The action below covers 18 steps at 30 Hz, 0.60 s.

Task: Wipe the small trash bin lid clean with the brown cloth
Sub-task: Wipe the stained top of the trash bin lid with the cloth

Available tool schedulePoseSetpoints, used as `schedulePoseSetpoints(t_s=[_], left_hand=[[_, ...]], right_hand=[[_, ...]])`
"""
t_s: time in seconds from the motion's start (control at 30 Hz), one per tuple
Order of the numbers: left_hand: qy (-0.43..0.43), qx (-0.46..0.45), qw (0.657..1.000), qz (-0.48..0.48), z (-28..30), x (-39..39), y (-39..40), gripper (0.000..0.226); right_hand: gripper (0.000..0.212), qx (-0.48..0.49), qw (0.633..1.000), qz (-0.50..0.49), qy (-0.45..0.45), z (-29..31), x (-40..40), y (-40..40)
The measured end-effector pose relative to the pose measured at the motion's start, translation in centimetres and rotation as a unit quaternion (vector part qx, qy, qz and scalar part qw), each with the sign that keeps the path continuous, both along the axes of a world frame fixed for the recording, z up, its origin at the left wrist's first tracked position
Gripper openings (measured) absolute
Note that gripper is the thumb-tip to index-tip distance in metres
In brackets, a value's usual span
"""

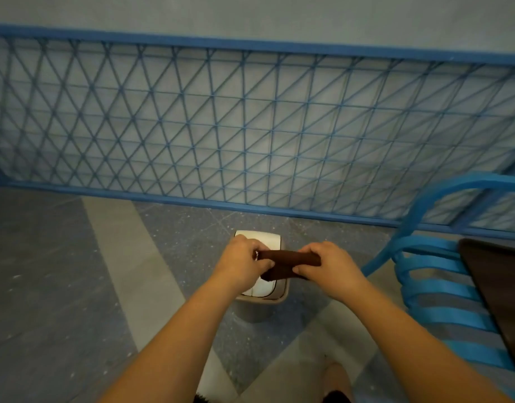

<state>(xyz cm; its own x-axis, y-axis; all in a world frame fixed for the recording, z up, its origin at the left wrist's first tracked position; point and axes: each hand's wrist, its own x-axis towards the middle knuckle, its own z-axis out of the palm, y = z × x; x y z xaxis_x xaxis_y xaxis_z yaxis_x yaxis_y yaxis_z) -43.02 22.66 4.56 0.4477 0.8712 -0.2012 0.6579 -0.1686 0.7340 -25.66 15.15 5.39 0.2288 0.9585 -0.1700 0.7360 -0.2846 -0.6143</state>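
Note:
A small trash bin with a beige rim [281, 296] stands on the floor below my hands. Its white lid [269, 240] is partly hidden by them. A folded brown cloth [288, 264] is stretched between both hands above the lid; I cannot tell whether it touches the lid. My left hand [244, 261] grips the cloth's left end. My right hand [327, 264] grips the right end.
A blue metal mesh railing [250, 126] runs across the back in front of a pale wall. A blue slatted chair [442, 280] stands at the right with a dark flat board [500, 286] lying on it. Grey speckled floor [61, 271] spreads to the left.

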Motion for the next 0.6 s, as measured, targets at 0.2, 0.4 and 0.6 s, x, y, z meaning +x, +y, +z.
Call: schedulePoseSetpoints(t_s=[0.2,0.4,0.6], left_hand=[[-0.241,-0.245,0.935,0.088,-4.2,-0.5,-0.5,0.007],[-0.356,-0.369,0.822,0.246,-7.6,1.6,-0.7,0.017],[-0.297,-0.384,0.820,0.302,-11.3,2.8,-1.3,0.014]], right_hand=[[0.027,-0.012,0.935,-0.113,0.337,-4.5,1.5,0.0],[0.030,0.022,0.706,-0.275,0.653,-9.8,-0.6,0.3],[0.034,-0.005,0.646,-0.346,0.681,-13.7,-2.0,1.0]])
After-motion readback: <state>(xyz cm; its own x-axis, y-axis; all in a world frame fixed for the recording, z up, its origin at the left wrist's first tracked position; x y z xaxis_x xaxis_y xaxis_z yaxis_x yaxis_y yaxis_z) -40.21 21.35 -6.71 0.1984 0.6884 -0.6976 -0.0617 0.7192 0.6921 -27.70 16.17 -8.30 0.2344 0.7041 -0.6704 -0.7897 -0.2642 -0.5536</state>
